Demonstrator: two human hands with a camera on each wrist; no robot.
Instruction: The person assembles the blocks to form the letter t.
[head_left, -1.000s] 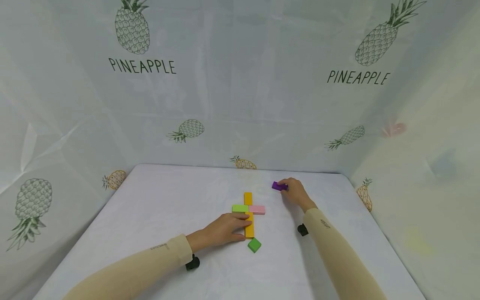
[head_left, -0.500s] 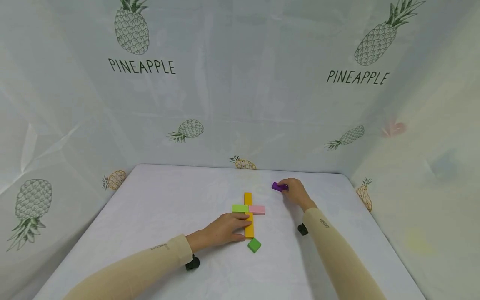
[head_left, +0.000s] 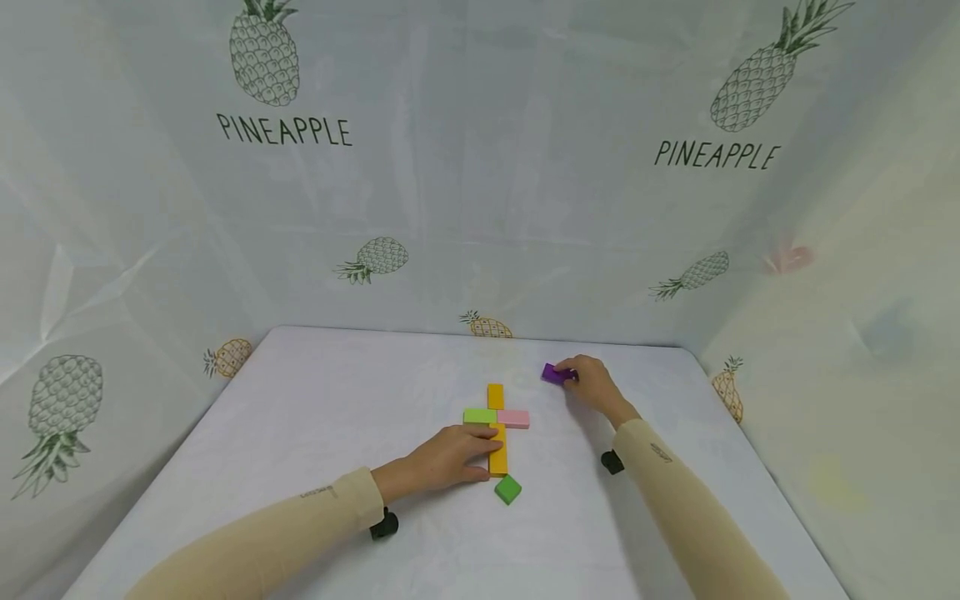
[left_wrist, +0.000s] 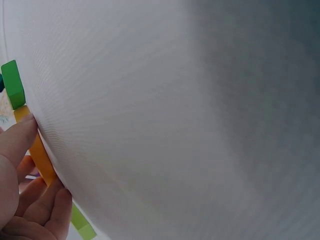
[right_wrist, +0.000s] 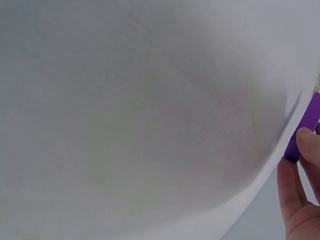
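Observation:
In the head view, my left hand [head_left: 447,457] holds the long orange block [head_left: 498,463] lying on the table, fingers across its upper part and thumb near its lower end. A lime block [head_left: 478,416] and a pink block [head_left: 513,419] lie side by side just beyond it. Farther back, a shorter orange block [head_left: 496,396] meets them. A green block [head_left: 508,490], turned like a diamond, touches or nearly touches the long block's near end. Farther right, my right hand [head_left: 592,383] pinches a purple block [right_wrist: 304,131] between thumb and fingers, apart from the others.
A white-covered table [head_left: 360,383] holds the blocks. Behind it hangs a pale curtain [head_left: 480,183] printed with pineapples, which also hangs along both sides. Dark wrist cameras sit below the left wrist [head_left: 386,525] and right wrist [head_left: 612,462].
The right forearm and its wrist camera have shifted slightly right, and the purple block has moved very slightly left. The left hand and the other blocks look unmoved.

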